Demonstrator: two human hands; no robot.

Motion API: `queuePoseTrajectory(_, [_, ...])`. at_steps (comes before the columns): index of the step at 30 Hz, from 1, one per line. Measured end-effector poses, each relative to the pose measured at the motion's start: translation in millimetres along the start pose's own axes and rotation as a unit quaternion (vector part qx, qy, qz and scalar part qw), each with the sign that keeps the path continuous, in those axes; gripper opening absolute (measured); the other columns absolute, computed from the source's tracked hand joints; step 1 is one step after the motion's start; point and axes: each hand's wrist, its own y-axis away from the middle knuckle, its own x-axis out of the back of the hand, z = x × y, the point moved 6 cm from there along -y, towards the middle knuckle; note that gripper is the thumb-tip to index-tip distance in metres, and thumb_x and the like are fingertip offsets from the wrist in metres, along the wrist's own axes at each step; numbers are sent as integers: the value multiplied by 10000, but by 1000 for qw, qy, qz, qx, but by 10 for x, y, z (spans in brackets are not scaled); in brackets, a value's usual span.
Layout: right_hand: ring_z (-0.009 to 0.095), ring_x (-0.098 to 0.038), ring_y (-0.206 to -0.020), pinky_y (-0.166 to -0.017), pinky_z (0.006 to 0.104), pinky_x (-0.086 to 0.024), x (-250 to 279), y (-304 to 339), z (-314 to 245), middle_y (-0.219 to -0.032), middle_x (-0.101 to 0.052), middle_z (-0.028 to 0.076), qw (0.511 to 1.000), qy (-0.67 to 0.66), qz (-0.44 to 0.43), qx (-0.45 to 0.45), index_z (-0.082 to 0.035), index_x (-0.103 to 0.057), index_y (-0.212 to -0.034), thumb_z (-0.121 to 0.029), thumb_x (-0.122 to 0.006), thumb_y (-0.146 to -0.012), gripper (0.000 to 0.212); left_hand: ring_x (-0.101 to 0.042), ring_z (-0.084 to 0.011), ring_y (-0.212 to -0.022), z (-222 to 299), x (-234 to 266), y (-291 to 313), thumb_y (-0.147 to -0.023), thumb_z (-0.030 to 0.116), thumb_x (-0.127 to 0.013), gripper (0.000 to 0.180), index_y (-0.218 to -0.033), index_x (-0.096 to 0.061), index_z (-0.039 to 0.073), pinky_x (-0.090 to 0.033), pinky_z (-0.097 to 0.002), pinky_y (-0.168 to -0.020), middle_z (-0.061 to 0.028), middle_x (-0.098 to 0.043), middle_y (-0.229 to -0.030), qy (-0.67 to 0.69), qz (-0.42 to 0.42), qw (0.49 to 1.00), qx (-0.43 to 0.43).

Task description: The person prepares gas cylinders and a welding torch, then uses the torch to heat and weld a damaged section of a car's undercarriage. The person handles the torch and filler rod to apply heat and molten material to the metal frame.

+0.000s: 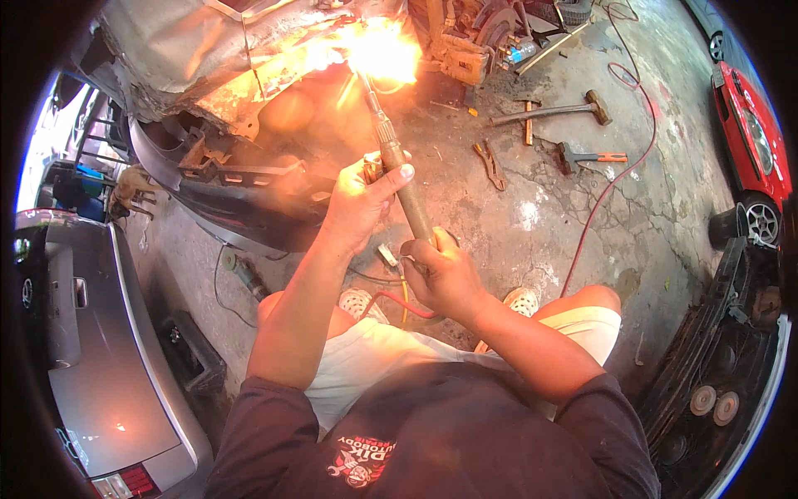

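A brass-coloured gas torch (409, 196) points up and away from me, with a bright flame (384, 60) at its tip. The flame plays on the worn lower edge of a car body panel (187, 62), and glare hides the exact spot. My left hand (366, 200) grips the torch near its valve end, thumb along the top. Lower down, my right hand (442, 270) is closed around the rear of the handle. From there a red hose (395, 298) and a yellow hose (405, 306) run down between my shoes.
On the concrete to the right lie a long hammer (597, 108), a smaller hammer (529, 125), pliers (491, 165) and an orange-handled hammer (603, 157). A power tool (243, 274) rests by my left knee. A grey tailgate (108, 358) stands left; a red car (752, 133) is far right.
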Motion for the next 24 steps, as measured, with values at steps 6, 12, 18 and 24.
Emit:
queuePoseTrajectory(6, [409, -680, -705, -627, 505, -575, -21, 25, 3, -957, -594, 179, 999, 8, -29, -31, -141, -710, -1080, -142, -751, -903, 181, -430, 7, -590, -14, 21, 17, -990, 193, -782, 283, -1220, -702, 50, -315, -168, -504, 64, -593, -855, -6, -2, 1000, -1])
queuePoseTrajectory(12, [412, -681, -721, -642, 502, -579, 27, 167, -22, -967, -604, 179, 999, -7, -19, -37, -146, -716, -1094, -139, -761, -885, 214, -434, 0, -590, -54, -29, 90, -979, 215, -801, 297, -1211, -705, 57, -322, -173, -505, 67, -593, -861, -27, -11, 999, 23])
queuePoseTrajectory(18, [398, -689, -763, -685, 479, -584, 537, 66, -280, -971, -627, 161, 994, -21, -99, -47, -150, -728, -1093, -88, -766, -825, 278, -439, -1, -597, 13, -121, 180, -989, 244, -801, 319, -1216, -687, 50, -336, -176, -505, 58, -593, -887, 29, -23, 999, 14])
queuePoseTrajectory(24, [385, -710, -786, -691, 483, -587, 646, -42, -341, -991, -635, 152, 991, 40, -107, -67, -155, -735, -1090, -98, -782, -833, 267, -444, 4, -610, 67, -199, 123, -1009, 249, -779, 327, -1249, -671, 54, -337, -171, -510, 54, -584, -920, 82, -53, 995, 9])
